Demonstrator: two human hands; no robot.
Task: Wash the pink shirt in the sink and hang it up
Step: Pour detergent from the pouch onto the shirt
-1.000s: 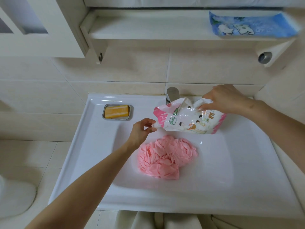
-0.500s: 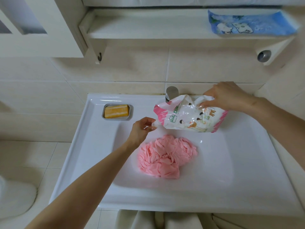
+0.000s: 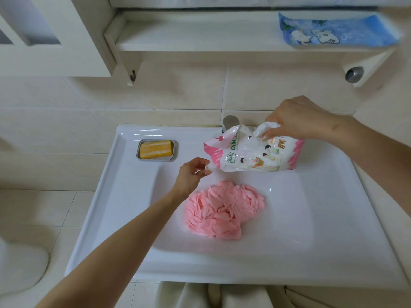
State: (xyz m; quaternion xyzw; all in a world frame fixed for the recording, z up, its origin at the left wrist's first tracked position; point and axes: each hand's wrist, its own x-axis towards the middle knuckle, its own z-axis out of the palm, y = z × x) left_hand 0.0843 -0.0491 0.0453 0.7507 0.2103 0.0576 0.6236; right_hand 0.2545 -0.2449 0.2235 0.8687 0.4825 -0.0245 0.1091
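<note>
Soaping step, likely: the right grip clutches the detergent bag by its top and the left grip pinches its corner, near the pink shirt bunched mid-sink; next, pour onto it.

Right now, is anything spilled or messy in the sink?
Nothing spilled that I can see. The pink shirt is just bunched in a heap in the sink. The detergent bag is held tilted above the sink by the left hand and right hand.
</note>
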